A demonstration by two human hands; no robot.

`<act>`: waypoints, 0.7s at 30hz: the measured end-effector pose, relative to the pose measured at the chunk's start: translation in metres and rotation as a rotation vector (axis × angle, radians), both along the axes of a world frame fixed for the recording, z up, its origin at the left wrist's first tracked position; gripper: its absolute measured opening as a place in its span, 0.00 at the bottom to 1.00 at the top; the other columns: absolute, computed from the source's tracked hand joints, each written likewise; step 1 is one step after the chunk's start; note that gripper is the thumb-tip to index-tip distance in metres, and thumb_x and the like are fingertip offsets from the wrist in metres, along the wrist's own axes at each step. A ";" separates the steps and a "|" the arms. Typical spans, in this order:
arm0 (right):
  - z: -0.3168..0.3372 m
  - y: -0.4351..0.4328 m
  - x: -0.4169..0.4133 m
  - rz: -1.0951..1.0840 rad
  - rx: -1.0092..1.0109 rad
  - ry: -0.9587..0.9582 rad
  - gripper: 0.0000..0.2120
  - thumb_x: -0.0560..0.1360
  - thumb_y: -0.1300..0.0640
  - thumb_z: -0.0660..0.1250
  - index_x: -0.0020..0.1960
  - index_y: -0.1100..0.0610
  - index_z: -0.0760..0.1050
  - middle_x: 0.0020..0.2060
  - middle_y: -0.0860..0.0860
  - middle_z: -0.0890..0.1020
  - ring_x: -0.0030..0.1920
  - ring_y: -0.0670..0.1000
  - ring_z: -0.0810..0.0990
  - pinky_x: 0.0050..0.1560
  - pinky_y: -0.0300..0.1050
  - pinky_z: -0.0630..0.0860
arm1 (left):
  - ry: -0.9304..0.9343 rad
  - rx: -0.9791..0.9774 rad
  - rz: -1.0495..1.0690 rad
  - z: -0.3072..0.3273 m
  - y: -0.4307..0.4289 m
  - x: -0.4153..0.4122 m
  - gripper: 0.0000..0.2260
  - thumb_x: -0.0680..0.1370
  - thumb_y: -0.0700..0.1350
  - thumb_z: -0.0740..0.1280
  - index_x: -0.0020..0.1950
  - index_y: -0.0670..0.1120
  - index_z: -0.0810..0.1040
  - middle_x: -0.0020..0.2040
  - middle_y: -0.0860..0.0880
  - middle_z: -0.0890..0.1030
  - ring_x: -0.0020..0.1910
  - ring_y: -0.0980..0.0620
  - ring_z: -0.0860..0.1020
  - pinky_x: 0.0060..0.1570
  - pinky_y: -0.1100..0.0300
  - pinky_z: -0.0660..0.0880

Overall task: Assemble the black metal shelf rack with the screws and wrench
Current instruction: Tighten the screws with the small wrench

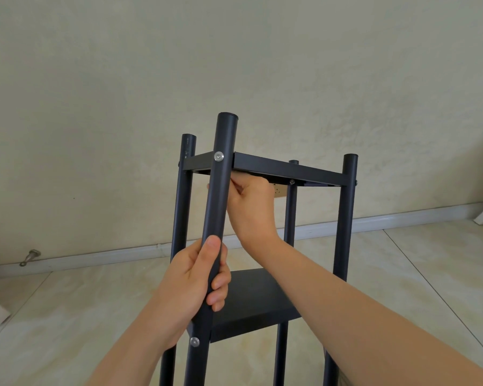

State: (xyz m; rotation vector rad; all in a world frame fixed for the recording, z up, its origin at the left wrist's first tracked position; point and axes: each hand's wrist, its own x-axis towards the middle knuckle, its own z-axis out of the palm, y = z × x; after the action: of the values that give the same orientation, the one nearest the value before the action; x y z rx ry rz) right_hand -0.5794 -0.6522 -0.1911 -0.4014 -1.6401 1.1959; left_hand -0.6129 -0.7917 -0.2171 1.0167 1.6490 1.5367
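Currently: securing the top shelf at the near post.
Nearest, the left hand (195,277) has its grip wrapped fully round the near post (221,190) of the rack (346,218), between the lower screw (195,341) by the lower shelf (251,299) and the upper screw (218,156); the rack stands upright on the floor (402,274). Just beyond, the right hand (251,207) reaches under the top shelf (285,168) at that post's inner corner. Its fingers are curled, but whether the grip holds a wrench, a nut or nothing is hidden. Both screw heads appear seated. Judged next move: tighten this corner, which calls for a steady post, then check the far post (291,213).
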 end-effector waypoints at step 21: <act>-0.027 0.039 0.043 -0.008 0.097 -0.444 0.11 0.81 0.56 0.64 0.46 0.57 0.84 0.38 0.44 0.85 0.35 0.44 0.81 0.39 0.31 0.75 | 0.015 -0.023 0.128 0.000 0.005 -0.005 0.13 0.76 0.49 0.72 0.40 0.45 0.71 0.27 0.49 0.68 0.23 0.53 0.66 0.24 0.60 0.70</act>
State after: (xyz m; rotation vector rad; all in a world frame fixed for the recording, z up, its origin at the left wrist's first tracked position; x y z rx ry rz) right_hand -0.5369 -0.6135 -0.2177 -0.6454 -2.0637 1.0653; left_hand -0.6177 -0.7871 -0.2176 0.9282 1.7684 1.5919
